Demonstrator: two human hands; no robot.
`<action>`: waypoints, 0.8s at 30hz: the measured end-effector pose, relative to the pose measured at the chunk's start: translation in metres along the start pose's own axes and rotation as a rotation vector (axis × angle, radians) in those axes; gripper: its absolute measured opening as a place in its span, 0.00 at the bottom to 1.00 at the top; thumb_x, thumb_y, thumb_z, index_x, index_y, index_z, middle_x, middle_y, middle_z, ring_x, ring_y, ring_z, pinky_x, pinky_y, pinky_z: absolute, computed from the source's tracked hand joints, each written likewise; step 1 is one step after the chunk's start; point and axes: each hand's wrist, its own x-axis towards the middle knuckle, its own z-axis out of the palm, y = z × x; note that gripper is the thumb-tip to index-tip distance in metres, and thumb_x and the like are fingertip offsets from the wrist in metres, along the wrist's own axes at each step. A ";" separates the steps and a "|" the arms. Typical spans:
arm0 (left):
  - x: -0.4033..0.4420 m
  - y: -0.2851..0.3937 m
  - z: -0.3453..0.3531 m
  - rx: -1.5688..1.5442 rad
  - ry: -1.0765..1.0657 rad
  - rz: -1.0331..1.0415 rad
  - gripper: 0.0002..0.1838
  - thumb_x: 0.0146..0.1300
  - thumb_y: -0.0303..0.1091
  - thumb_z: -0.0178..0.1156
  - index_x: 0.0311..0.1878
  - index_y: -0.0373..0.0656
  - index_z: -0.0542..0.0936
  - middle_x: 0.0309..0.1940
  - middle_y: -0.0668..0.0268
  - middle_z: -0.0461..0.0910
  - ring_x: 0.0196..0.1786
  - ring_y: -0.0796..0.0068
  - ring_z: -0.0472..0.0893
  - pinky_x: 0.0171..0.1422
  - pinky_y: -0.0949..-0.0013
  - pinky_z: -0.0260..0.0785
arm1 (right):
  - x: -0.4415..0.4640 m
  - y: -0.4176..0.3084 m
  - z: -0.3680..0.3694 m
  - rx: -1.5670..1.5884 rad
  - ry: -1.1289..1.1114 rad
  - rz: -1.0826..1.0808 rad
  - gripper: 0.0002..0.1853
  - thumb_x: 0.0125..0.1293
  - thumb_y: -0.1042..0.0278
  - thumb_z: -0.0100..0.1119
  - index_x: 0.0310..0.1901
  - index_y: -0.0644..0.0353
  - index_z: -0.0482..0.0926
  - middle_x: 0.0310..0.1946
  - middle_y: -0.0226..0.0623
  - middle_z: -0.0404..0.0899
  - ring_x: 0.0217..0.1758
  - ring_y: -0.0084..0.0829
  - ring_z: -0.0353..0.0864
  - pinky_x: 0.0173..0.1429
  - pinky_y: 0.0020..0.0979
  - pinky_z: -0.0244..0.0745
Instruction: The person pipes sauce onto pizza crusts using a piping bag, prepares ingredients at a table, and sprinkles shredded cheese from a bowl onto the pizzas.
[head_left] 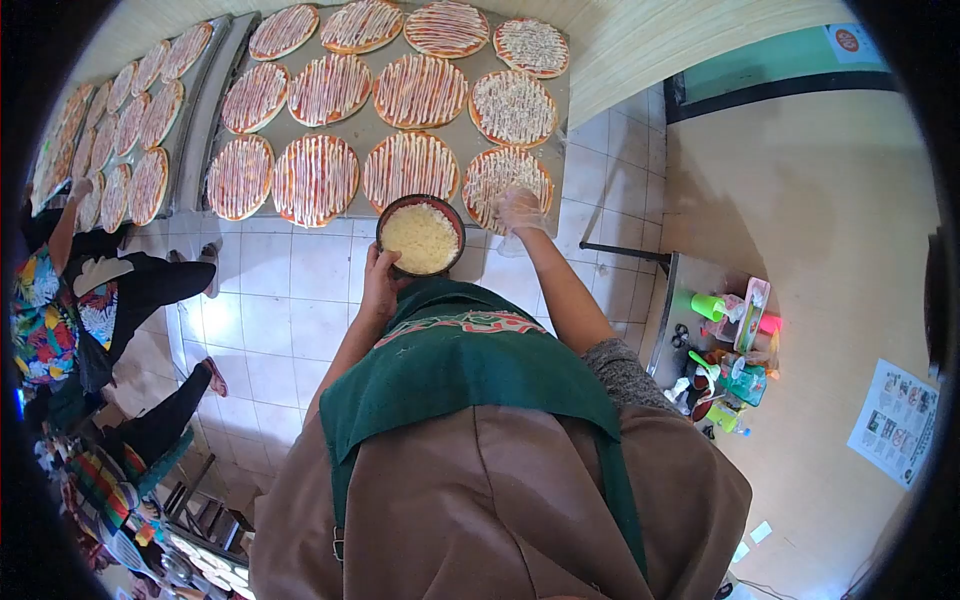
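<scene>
My left hand (378,285) grips the near-left side of a dark round bowl (460,232), thumb at its rim. Pale grated cheese (420,238) fills the bowl, which is held by the front edge of the table. My right hand (520,208), in a clear plastic glove, is over the front-right pizza (495,180), fingers stretched out and partly blurred. White shreds cover that pizza and the two pizzas behind it, one of them the middle-row pizza (512,108). The neighbouring pizza (411,168) shows red and white sauce stripes.
More striped pizzas (315,180) stand in rows on the metal table (562,150). A second table of pizzas (150,185) is at left, with a person (70,300) beside it. At right, a side table (690,275) carries green cups (708,306), scissors and packets.
</scene>
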 end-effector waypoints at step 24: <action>-0.008 -0.006 -0.008 -0.013 0.021 0.025 0.21 0.56 0.32 0.51 0.55 0.46 0.62 0.48 0.63 0.71 0.48 0.67 0.76 0.42 0.60 0.75 | -0.018 0.010 0.027 0.126 0.121 0.209 0.11 0.45 0.63 0.59 0.28 0.59 0.82 0.26 0.47 0.80 0.33 0.44 0.81 0.40 0.39 0.75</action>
